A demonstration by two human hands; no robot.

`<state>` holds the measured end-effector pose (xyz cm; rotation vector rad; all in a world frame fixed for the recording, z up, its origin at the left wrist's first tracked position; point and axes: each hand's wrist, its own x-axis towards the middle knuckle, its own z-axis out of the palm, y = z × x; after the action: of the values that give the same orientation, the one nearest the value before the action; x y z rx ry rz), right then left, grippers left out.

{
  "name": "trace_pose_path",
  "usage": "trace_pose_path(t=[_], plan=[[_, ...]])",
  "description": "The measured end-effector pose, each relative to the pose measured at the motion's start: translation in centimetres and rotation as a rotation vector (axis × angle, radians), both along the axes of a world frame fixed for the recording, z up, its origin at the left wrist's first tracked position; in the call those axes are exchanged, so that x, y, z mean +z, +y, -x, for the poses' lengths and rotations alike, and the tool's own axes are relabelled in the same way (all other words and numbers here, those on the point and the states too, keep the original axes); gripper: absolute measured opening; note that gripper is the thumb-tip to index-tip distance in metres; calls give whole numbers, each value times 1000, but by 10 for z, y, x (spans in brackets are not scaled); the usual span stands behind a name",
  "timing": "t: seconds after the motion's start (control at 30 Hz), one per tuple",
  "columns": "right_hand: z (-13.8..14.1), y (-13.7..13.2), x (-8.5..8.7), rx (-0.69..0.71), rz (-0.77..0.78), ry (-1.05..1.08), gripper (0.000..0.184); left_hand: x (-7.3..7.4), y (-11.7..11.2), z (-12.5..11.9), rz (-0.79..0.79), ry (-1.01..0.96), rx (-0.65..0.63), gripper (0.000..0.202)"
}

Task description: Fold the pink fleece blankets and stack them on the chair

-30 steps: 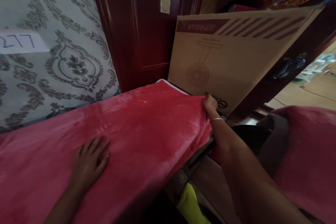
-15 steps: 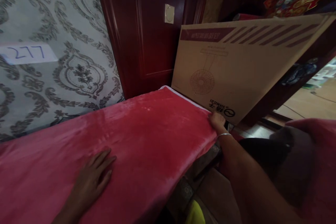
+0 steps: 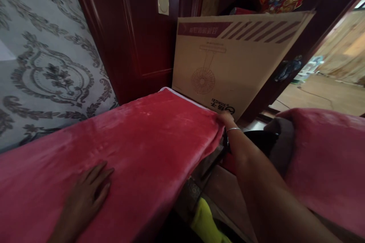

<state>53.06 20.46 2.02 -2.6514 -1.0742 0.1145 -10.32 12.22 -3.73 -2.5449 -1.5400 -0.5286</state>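
Observation:
A red plush cover (image 3: 142, 133) with a white-edged far end lies over a long, flat piece of furniture. My left hand (image 3: 85, 193) rests palm down on it, fingers stretched out. At the cover's far right corner, my right hand (image 3: 226, 119) is closed on the cloth, its fingertips partly hidden. A thin silver bangle (image 3: 234, 129) circles the right wrist. Below that hand the cover's side edge hangs in a loose fold.
A large cardboard box (image 3: 242, 64) leans against the dark red door panel (image 3: 142, 34) beyond the far end. Patterned wallpaper (image 3: 57, 76) is on the left. Another red plush-covered seat (image 3: 327, 159) stands at the right. Something bright yellow (image 3: 207, 220) shows low down.
The view has swung to the right, showing more of the other red seat. The cloth at my right hand is now bunched in a fold. My left hand stays flat on the cover.

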Motion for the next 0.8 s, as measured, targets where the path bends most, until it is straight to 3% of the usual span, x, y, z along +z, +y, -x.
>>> trace_pose_path(t=[0.27,0.43,0.6,0.7,0.8], plan=[[16,-7,13,13,56,-68,35,-6,2,3,-28,9,-36,50],[61,18,10,232,-30,-141,40,-11,2,6,-23,17,-27,48],[115,49,-9,484,-91,-153,38,-10,-6,9,-58,37,-25,45],[131,55,-25,524,-92,-150,37,-4,-10,11,-70,47,-30,43],[130,61,-34,514,-96,-155,35,12,2,2,-20,27,-10,42]])
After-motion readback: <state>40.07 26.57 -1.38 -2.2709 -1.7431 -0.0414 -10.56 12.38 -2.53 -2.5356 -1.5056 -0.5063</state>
